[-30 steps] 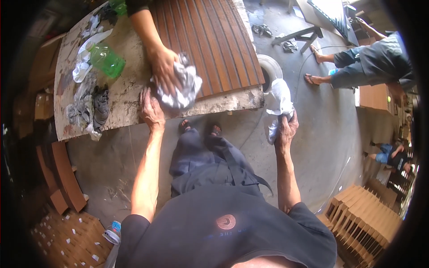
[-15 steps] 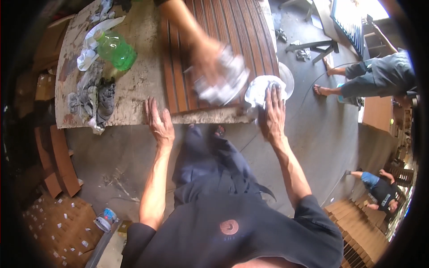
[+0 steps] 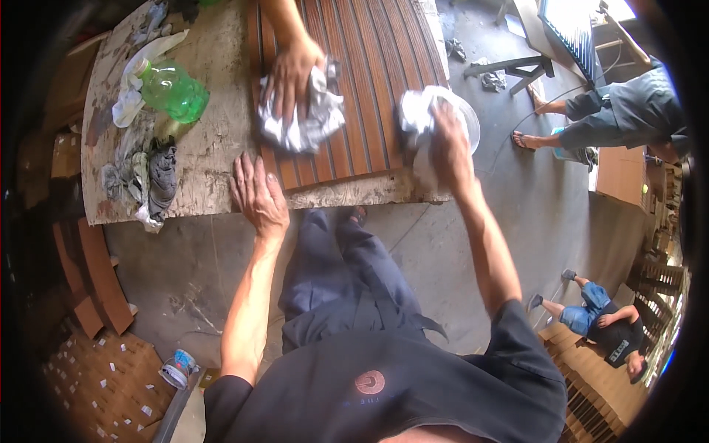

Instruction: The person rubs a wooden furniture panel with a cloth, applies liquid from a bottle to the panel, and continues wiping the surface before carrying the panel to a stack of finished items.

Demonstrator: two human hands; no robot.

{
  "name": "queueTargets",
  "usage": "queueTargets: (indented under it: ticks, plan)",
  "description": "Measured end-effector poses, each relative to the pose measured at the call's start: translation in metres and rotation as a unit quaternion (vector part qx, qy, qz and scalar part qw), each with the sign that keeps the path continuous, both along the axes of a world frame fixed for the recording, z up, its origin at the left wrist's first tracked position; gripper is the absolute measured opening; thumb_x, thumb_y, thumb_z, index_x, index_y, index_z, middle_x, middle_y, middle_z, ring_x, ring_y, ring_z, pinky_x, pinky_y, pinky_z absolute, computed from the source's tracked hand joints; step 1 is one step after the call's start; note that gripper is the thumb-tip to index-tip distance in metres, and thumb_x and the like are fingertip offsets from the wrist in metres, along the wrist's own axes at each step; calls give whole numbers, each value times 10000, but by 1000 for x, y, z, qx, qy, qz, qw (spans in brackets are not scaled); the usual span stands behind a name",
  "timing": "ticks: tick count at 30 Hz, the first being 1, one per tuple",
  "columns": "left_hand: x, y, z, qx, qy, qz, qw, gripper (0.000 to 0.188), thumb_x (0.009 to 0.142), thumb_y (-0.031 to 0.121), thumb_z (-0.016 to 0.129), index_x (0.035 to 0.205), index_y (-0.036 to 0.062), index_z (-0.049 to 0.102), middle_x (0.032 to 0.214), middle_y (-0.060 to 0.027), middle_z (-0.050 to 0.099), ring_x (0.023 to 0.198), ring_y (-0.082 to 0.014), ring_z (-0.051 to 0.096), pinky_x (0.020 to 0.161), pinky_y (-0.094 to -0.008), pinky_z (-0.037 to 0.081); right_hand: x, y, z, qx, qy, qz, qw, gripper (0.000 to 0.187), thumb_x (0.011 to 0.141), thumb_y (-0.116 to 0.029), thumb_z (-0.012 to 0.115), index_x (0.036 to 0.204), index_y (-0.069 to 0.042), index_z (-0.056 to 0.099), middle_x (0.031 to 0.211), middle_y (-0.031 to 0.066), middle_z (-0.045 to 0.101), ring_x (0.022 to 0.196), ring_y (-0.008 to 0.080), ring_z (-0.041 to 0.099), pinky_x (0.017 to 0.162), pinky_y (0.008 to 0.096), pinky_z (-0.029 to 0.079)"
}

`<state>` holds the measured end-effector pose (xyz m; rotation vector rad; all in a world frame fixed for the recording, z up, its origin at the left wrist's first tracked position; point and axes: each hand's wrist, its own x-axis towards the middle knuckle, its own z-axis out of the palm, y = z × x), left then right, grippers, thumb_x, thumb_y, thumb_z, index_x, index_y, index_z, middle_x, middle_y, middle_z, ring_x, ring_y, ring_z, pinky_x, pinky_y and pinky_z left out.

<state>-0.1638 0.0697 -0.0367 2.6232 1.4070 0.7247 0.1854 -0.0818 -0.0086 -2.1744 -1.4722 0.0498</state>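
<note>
A brown slatted wooden panel (image 3: 354, 96) lies on the worn, paint-stained tabletop (image 3: 214, 111). My left hand (image 3: 258, 196) rests flat on the table's near edge, left of the panel, fingers stretched and holding nothing. At the panel's right edge, my right hand (image 3: 452, 151) is on a crumpled white cloth (image 3: 419, 111), its fingers bent over it and slightly blurred. A round translucent container (image 3: 470, 125) shows just beyond that cloth. From the far side, another person's hand (image 3: 293, 77) presses a greyish-white rag (image 3: 317, 114) onto the left part of the panel.
A green plastic bottle (image 3: 173, 90) lies on the table's left, near dirty rags (image 3: 159, 177). To the right are a person in grey shorts (image 3: 635, 111) and a dark trestle (image 3: 509, 74). Another person (image 3: 609, 317) is at lower right by stacked brown boards (image 3: 591, 376).
The other person's hand has swept left across the panel with the rag. My right hand has shifted a little farther away with the white cloth. My left hand stays at the table edge.
</note>
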Motion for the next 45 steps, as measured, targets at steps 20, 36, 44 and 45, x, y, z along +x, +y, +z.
queueTargets:
  ticks: [20, 36, 44, 45]
  plan:
    - [-9, -4, 2, 9, 3, 15, 1000, 401, 1065, 201, 376, 1348, -1, 576, 1522, -185, 490, 1457, -384, 393, 1192, -560, 243, -3, 34, -23, 2, -116, 50, 992, 574, 845, 44, 490, 1419, 50, 489, 1506, 294, 440, 1421, 438, 406, 1149, 501, 368]
    - [10, -4, 6, 2, -18, -14, 1000, 405, 1042, 191, 408, 1354, -18, 560, 1513, -198, 497, 1449, -420, 394, 1192, -580, 234, 38, 35, -27, 10, -108, 45, 993, 598, 874, -62, 496, 1457, 59, 444, 1520, 295, 428, 1444, 442, 376, 1170, 504, 341]
    - [-1, -2, 6, 19, -8, 5, 1000, 402, 1069, 211, 375, 1334, -5, 584, 1509, -160, 513, 1449, -386, 406, 1177, -568, 263, -79, 4, -28, -10, -58, 37, 998, 622, 902, -111, 591, 1481, 54, 434, 1558, 302, 375, 1469, 456, 342, 1157, 538, 344]
    - [3, -2, 9, 15, -10, 5, 1000, 404, 1069, 215, 376, 1340, -5, 582, 1510, -158, 512, 1453, -385, 399, 1181, -567, 260, -93, 15, -22, -16, -54, 45, 997, 602, 909, -116, 580, 1470, 54, 444, 1556, 301, 380, 1468, 454, 344, 1155, 541, 344]
